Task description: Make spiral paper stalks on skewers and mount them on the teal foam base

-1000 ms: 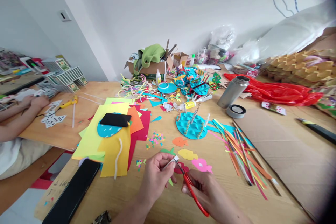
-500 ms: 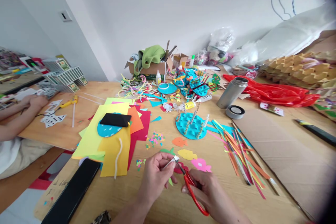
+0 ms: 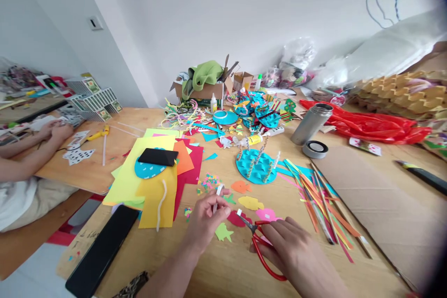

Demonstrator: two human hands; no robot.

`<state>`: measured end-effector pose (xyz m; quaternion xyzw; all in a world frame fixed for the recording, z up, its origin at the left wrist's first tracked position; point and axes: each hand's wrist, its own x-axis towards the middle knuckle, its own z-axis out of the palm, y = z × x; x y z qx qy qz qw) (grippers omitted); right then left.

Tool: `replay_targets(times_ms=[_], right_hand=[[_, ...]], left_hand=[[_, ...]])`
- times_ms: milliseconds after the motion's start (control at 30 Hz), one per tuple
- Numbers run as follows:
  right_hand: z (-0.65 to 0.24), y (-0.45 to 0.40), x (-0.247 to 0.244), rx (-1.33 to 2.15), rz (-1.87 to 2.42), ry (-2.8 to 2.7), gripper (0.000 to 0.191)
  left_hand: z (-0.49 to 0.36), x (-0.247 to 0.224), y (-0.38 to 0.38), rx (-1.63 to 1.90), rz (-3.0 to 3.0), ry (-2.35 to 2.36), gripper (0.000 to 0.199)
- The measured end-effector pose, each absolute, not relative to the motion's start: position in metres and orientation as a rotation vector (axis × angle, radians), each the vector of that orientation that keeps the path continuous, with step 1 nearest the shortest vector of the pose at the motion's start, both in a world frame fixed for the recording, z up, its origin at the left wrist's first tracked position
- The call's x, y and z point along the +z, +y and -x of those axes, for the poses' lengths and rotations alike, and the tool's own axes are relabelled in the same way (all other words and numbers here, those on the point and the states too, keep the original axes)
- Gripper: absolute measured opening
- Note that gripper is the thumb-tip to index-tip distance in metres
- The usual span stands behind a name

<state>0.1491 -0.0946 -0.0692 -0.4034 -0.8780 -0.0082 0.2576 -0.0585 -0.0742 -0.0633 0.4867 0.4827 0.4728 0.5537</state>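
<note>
A narrow white strip (image 3: 219,190), curled at its upper end, is pinched in my left hand (image 3: 205,223). My right hand (image 3: 291,247) grips red-handled scissors (image 3: 257,226) by the loops. At the blade tips sits a small white square (image 3: 239,212), over the dark red paper fish (image 3: 234,220). Around my hands lie other paper fish: an orange one (image 3: 240,186), a yellow one (image 3: 251,203), a pink one (image 3: 267,214) partly behind my right hand, and a light green one (image 3: 223,233).
Beyond the fish stands a blue round base (image 3: 256,174) with twisted upright stems. Colored paper sheets (image 3: 122,172) and a black phone (image 3: 158,157) lie left. Paper strips (image 3: 323,207), a steel flask (image 3: 311,123) and cardboard (image 3: 370,195) are right. Another person's hands (image 3: 57,130) rest at far left.
My hands have moved apart. The scissors have drawn away from the strip to the right, and a small white square now sits at their tips. The camera view has shifted slightly.
</note>
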Motion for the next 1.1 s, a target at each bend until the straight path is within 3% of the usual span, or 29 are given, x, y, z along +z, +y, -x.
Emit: replay_targets(times_ms=[267,500,700,900,1100], right_hand=[[-0.146,-0.102,-0.069,-0.045,1.079,-2.466,0.029],[-0.145,-0.113,-0.069,0.032,1.172,-2.558,0.012],[-0.138,-0.137,-0.098,0.009,1.140,-2.711,0.022],[-0.137,-0.150,-0.121,-0.028,1.066,-2.696,0.016],[-0.133,-0.145,-0.100,0.250,1.086,-2.761,0.013]], left_hand=[[0.056,-0.054,-0.077,0.982,-1.291,1.248,0.007],[0.057,-0.057,-0.080,1.099,-1.286,1.223,0.010],[0.059,-0.054,-0.078,1.244,-1.087,1.182,0.011],[0.055,-0.055,-0.080,1.251,-0.863,1.064,0.015],[0.054,-0.056,-0.084,1.224,-0.811,1.002,0.014]])
